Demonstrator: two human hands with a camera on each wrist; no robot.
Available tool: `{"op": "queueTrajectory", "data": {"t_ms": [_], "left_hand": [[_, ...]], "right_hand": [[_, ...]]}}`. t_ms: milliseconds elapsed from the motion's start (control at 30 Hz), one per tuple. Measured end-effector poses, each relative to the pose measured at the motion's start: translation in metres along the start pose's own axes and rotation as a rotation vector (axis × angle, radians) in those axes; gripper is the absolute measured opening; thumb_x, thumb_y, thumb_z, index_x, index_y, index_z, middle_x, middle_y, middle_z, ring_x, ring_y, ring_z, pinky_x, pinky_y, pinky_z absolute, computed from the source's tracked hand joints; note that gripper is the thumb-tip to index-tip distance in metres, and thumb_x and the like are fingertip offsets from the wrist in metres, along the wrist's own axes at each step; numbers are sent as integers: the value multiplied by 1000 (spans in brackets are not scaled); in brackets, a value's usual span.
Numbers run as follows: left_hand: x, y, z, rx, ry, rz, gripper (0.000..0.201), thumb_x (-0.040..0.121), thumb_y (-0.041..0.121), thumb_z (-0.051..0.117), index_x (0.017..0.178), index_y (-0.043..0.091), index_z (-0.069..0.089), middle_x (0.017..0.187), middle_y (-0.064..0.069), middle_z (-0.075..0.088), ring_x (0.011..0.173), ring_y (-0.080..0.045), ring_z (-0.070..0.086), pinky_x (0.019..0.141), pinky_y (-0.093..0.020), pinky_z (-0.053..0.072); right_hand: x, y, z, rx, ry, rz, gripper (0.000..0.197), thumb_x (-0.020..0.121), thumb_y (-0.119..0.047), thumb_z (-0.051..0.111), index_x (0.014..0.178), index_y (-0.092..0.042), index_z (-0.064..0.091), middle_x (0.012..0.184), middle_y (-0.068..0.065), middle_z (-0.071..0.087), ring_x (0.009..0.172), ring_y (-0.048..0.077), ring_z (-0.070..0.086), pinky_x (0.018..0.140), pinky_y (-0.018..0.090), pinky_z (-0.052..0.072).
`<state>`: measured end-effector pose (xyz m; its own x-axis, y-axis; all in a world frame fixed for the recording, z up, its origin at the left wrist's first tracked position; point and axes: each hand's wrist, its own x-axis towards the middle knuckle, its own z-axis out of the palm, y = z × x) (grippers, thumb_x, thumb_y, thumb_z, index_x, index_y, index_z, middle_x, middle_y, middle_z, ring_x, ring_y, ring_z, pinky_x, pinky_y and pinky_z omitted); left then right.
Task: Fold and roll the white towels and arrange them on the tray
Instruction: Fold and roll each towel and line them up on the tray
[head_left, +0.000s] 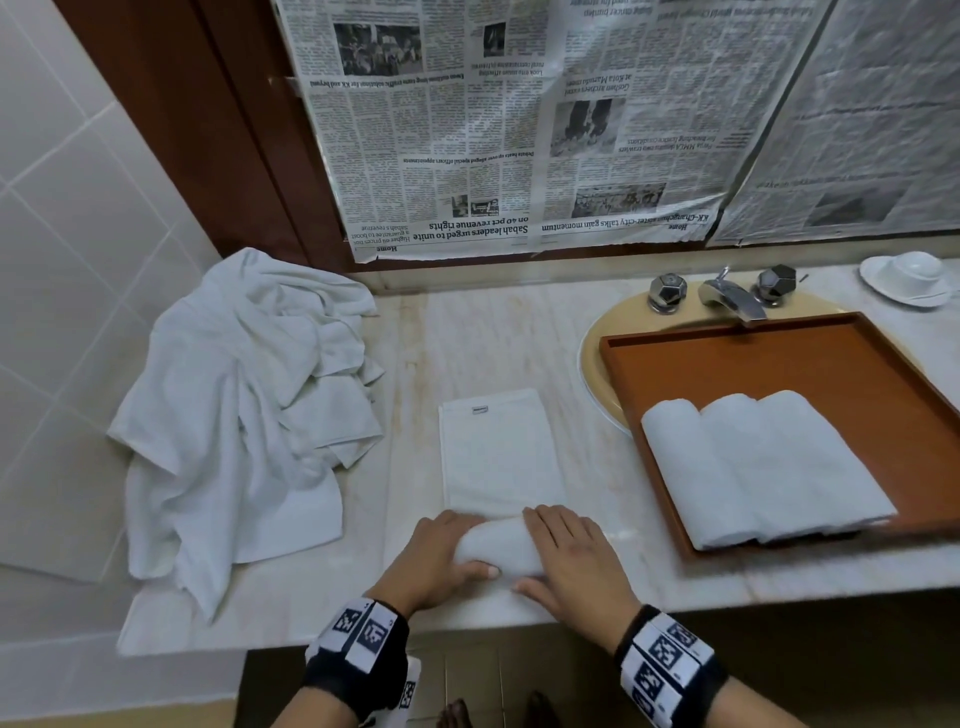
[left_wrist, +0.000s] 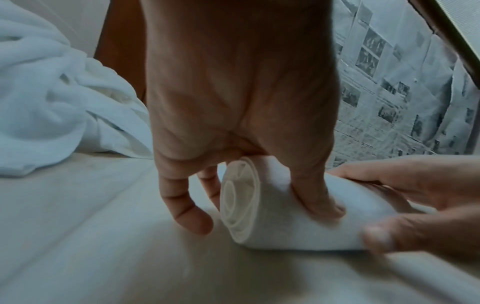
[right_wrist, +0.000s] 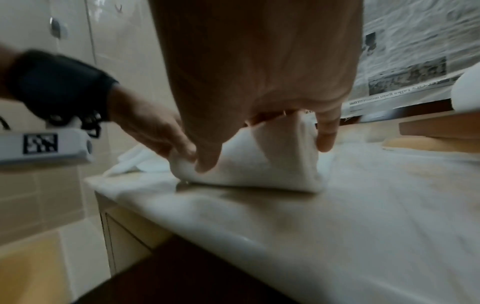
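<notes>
Well to the left of the hands, a loose heap of crumpled white towels (head_left: 244, 410) is lying on the pale marble counter (head_left: 498, 332); how many are in it cannot be told. The left hand (head_left: 441, 561) and the right hand (head_left: 576, 564) are both curling over one folded white towel (head_left: 498, 452), its near end wound into a roll (left_wrist: 272, 207) under the palms, thumbs tucked at the near side, its flat remainder stretching away beyond the fingers. To the right of the hands, one shallow brown wooden tray (head_left: 769, 353) is sitting over the yellow basin (head_left: 597, 358), holding three rolled white towels (head_left: 763, 467) side by side, touching. Beyond the tray one chrome tap (head_left: 727, 293) and one white cup on a saucer (head_left: 911, 278) are standing.
</notes>
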<state>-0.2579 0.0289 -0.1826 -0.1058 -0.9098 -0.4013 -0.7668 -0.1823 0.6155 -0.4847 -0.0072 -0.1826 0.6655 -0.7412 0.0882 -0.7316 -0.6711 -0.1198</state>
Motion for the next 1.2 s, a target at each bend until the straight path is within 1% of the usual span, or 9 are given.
{"op": "queueTrajectory", "data": {"t_ms": [233, 400, 467, 567, 633, 767, 967, 1067, 1200], "left_hand": [[-23, 10, 20, 128, 280, 57, 87, 80, 59, 66, 153, 42, 21, 154, 19, 14, 126, -17, 35, 98, -35, 45], [-12, 22, 0, 234, 134, -45, 85, 79, 68, 63, 150, 38, 28, 153, 13, 27, 126, -21, 41, 96, -39, 46], [-9, 24, -7, 237, 46, -85, 81, 76, 71, 64, 144, 37, 36, 143, 11, 37, 122, -20, 44, 93, -40, 46], [-4, 21, -11, 167, -40, -121, 84, 68, 78, 64, 137, 34, 45, 133, 10, 43, 119, -18, 47, 94, -43, 46], [-2, 16, -14, 119, -64, -131, 94, 57, 86, 60, 134, 34, 48, 129, 11, 44, 118, -17, 48, 96, -45, 46], [-7, 12, -9, 85, -48, -122, 99, 58, 87, 60, 142, 37, 41, 136, 12, 42, 126, -19, 42, 102, -43, 43], [-24, 17, 19, 88, 227, 64, 88, 70, 74, 48, 148, 39, 32, 144, 15, 31, 126, -15, 29, 105, -30, 35], [-14, 12, 12, 60, 179, 43, 74, 76, 60, 64, 143, 39, 39, 136, 11, 36, 119, -14, 34, 103, -35, 39], [5, 19, -20, 62, -19, -24, 71, 71, 55, 72, 135, 32, 51, 124, 0, 48, 115, -21, 46, 99, -35, 39]], "right_hand": [[40, 26, -22, 364, -411, 42, 82, 79, -81, 38, 127, -17, 55, 121, 1, 54, 113, 20, 48, 95, 34, 40], [50, 31, -36, 641, -561, 146, 56, 92, -57, 57, 95, -1, 61, 97, 14, 64, 91, 28, 58, 81, 37, 42], [43, 27, -39, 637, -491, 173, 60, 94, -61, 48, 100, -4, 62, 101, 11, 65, 93, 26, 59, 82, 36, 42], [21, 15, -28, 220, -268, 96, 79, 91, -74, 18, 132, -16, 54, 125, 1, 58, 109, 23, 56, 93, 37, 44], [9, 8, -18, 94, -192, 2, 74, 90, -73, 28, 129, -17, 55, 118, -1, 61, 102, 22, 60, 85, 37, 51], [13, 14, -12, 171, -288, -14, 95, 82, -86, 11, 133, -17, 50, 123, 1, 55, 109, 22, 52, 91, 36, 45], [37, 30, -18, 528, -440, 182, 64, 85, -73, 47, 116, -18, 59, 114, -2, 59, 104, 17, 51, 92, 31, 39], [35, 25, -23, 576, -385, 216, 56, 92, -65, 47, 115, -15, 59, 113, 0, 59, 104, 17, 52, 91, 29, 39], [10, 18, -18, 328, -195, 114, 78, 88, -75, 38, 142, -19, 41, 138, -2, 44, 125, 17, 42, 102, 31, 40]]}}
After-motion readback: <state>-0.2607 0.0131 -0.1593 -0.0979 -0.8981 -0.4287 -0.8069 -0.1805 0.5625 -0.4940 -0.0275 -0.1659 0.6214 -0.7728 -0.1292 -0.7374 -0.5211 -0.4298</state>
